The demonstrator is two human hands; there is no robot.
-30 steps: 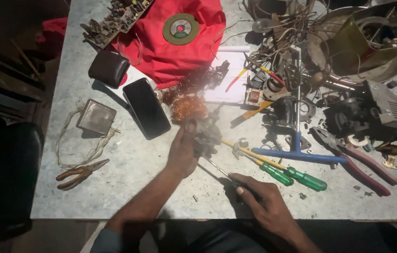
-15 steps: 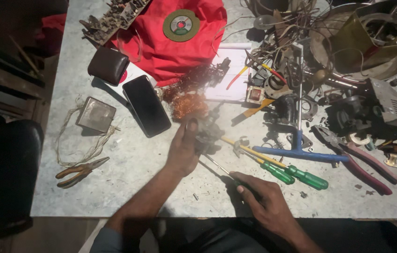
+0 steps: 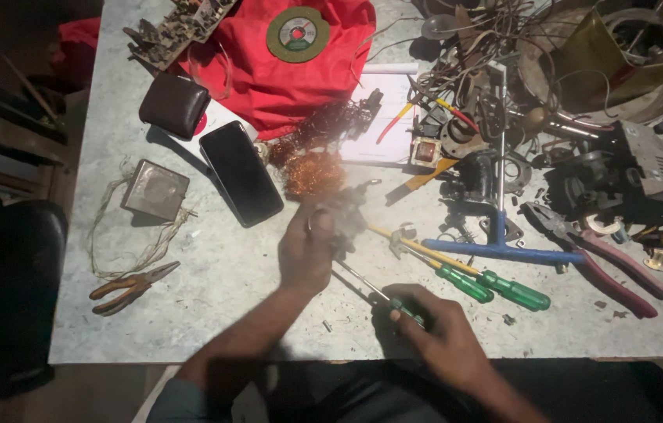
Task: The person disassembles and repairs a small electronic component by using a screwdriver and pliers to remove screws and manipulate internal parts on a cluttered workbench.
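Midway | left hand [image 3: 308, 252] clamps small metal part [image 3: 345, 221], centre frame | right hand [image 3: 441, 333] closed on green-handled screwdriver [image 3: 382, 294], tip at part | part not yet apart, judging by its look; desk [image 3: 214, 313] strewn with tools

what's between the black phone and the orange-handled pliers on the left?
Head view: a small grey metal box with loose pale wires trailing from it, between phone and pliers.

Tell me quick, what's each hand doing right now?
Left hand: closed on a small grey metal part.
Right hand: closed on a green-handled screwdriver.
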